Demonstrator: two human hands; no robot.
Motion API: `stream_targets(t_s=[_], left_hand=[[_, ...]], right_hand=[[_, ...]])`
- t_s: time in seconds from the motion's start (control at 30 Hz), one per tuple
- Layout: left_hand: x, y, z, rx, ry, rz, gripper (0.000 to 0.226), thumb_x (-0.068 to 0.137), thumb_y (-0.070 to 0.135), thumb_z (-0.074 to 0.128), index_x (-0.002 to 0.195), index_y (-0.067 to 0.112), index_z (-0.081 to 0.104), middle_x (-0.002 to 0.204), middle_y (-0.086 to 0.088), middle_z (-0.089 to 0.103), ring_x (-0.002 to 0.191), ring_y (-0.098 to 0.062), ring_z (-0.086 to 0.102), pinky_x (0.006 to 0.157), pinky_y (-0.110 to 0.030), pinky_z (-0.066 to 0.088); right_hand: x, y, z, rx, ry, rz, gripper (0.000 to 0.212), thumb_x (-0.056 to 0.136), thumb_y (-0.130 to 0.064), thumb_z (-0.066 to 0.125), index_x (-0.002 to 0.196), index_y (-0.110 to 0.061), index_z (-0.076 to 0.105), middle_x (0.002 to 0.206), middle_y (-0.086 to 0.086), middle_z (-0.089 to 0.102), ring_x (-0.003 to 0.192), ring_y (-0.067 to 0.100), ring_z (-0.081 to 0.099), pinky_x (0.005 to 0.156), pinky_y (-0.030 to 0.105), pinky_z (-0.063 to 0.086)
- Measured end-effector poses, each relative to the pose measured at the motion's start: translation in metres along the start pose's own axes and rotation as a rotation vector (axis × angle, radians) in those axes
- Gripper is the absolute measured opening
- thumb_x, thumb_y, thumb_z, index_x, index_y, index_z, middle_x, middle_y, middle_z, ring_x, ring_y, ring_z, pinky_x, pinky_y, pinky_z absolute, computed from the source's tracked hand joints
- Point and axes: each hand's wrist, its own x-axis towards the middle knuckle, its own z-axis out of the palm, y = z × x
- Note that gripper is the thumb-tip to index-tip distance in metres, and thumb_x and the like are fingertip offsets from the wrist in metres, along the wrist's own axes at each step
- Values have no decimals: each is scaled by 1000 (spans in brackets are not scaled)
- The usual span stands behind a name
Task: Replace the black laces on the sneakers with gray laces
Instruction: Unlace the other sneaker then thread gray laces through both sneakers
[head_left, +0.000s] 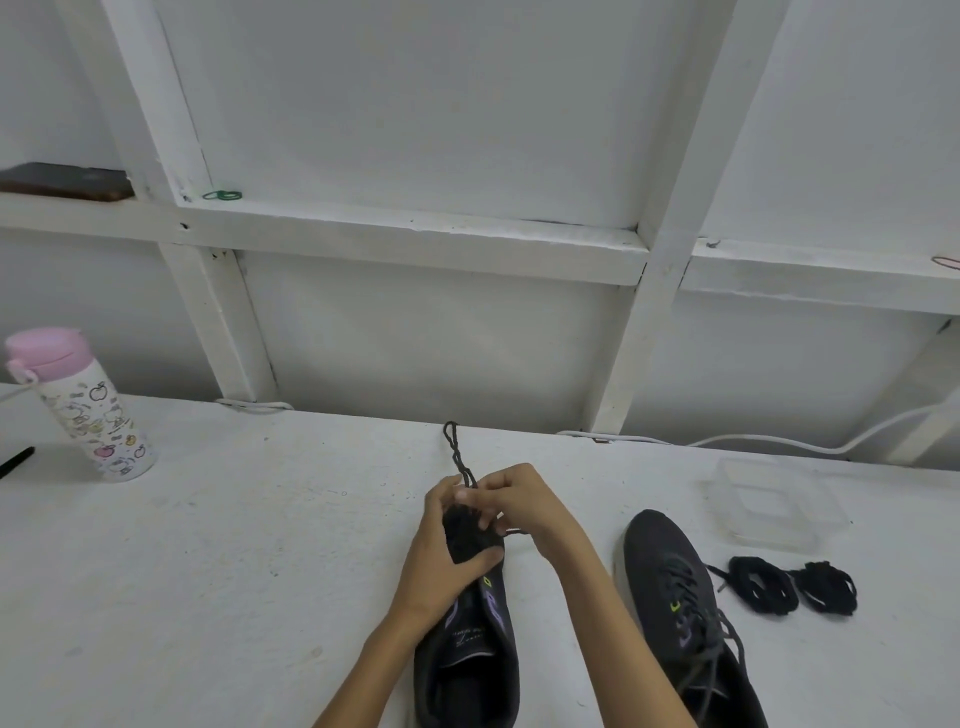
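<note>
Lengthwise, sneaker (467, 660) toe away, right hand (524, 504) pinching black lace (454, 447)

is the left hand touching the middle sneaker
Touching. The head view shows the left hand wrapped round the toe end of the sneaker, with its thumb pressed across the top.

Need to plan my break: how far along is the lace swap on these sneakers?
Done: the sneaker on the right is laced in gray, and two black lace bundles lie beside it. In hand: the left grip holds the other sneaker by its toe while the right grip pinches a dark twisted lace running out past it. Left: threading that shoe. Its eyelets are hidden, so progress there is unclear.
</note>
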Motion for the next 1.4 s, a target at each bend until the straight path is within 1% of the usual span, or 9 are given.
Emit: stream_targets(t_s=[0.07, 0.13, 0.27, 0.5, 0.63, 0.73, 0.9, 1.07, 1.4], left_hand=[[1, -4, -2, 20, -8, -35, 88, 72, 21, 84, 136, 41, 26, 125, 26, 47, 113, 7, 50, 91, -6, 41], [2, -6, -2, 93, -14, -41, 78, 72, 26, 83, 133, 40, 35, 124, 22, 50, 114, 2, 51, 92, -9, 42], [3, -8, -2, 143, -25, -38, 70, 72, 32, 81, 131, 34, 43, 124, 17, 52, 113, -1, 52, 82, -3, 38], [3, -14, -3, 145, -55, -37, 72, 69, 39, 80, 129, 39, 41, 127, 18, 51, 115, -1, 51, 96, -17, 42], [2, -15, -2, 145, -66, -35, 72, 66, 46, 77, 127, 44, 40, 125, 25, 49, 113, 6, 50, 96, -16, 41], [2, -15, -3, 154, -70, -33, 71, 62, 54, 73, 125, 46, 41, 125, 26, 50, 114, 5, 51, 95, -15, 41], [2, -23, -5, 137, -70, -44, 73, 62, 53, 76, 128, 41, 46, 127, 25, 53, 116, 3, 52, 101, -28, 47], [2, -22, -4, 117, -80, -67, 79, 60, 58, 75, 130, 38, 44, 128, 22, 53, 116, -1, 53, 101, -31, 49], [-1, -13, -7, 103, -85, -92, 84, 54, 63, 73, 124, 37, 35, 122, 26, 46, 111, 1, 53, 88, -16, 47]], right_hand=[[-2, 1, -1, 56, 0, -11, 28, 83, -18, 76, 88, 9, 71, 54, 0, 61, 51, 11, 54, 50, 19, 42], [-2, 1, -2, 90, 5, -55, 26, 83, -13, 76, 84, 12, 69, 57, 6, 59, 50, 12, 54, 50, 19, 43], [-3, -6, 1, 132, 52, -132, 21, 86, -6, 72, 77, 14, 68, 57, 11, 59, 43, 10, 52, 50, 19, 45], [-5, -61, -11, 377, 128, -281, 11, 88, 0, 66, 78, 3, 68, 52, 5, 58, 41, 10, 50, 48, 18, 45], [-8, -98, -23, 463, 146, -354, 12, 88, -2, 66, 77, 0, 69, 67, 9, 64, 44, 8, 50, 48, 16, 45], [-13, -112, -21, 480, 118, -370, 13, 88, -2, 66, 76, -1, 69, 68, 4, 68, 45, 8, 50, 48, 16, 44], [-21, -136, -23, 587, 70, -423, 15, 89, -1, 63, 75, -1, 68, 68, 1, 67, 46, 6, 49, 46, 14, 41], [-22, -142, -24, 666, 42, -395, 17, 90, -2, 62, 74, -3, 66, 68, 0, 66, 47, 4, 48, 44, 12, 40], [-20, -148, -28, 666, 94, -437, 13, 90, -4, 63, 78, -2, 65, 68, -2, 67, 48, 5, 48, 46, 12, 40]])
